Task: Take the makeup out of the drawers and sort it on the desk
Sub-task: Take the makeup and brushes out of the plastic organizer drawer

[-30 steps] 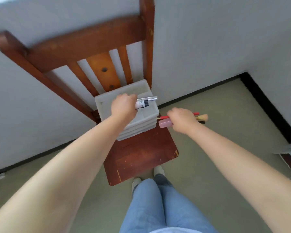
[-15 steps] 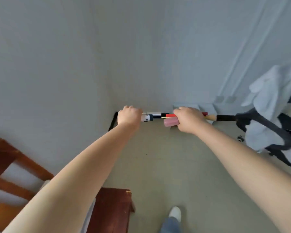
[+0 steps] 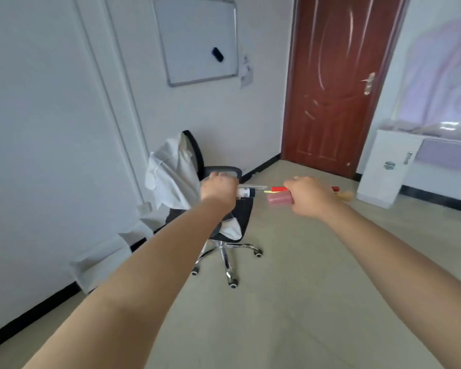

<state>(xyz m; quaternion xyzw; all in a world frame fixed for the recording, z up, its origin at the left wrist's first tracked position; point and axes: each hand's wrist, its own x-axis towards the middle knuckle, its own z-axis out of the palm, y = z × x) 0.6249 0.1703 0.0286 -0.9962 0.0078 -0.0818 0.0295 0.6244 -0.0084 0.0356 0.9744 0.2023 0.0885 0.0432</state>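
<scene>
Both hands held out at chest height, fists curled. Left hand [image 3: 218, 190] grips a white tube with dark band [image 3: 246, 193] and a grey pencil [image 3: 253, 186], both jutting rightward past the knuckles. Right hand [image 3: 308, 195] clasps a pink tube [image 3: 278, 198], red stick [image 3: 277, 188] and a brush, its tip [image 3: 346, 195] blurred beyond the fist. Beige floor [image 3: 290, 288] below; draped office chair [image 3: 197, 182], whiteboard [image 3: 197, 38], brown door [image 3: 336, 81], white cabinet [image 3: 383, 166] around.

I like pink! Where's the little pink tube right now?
In the head view, the pink tube is near the middle, sticking out of the right hand, just below a red stick.
</scene>
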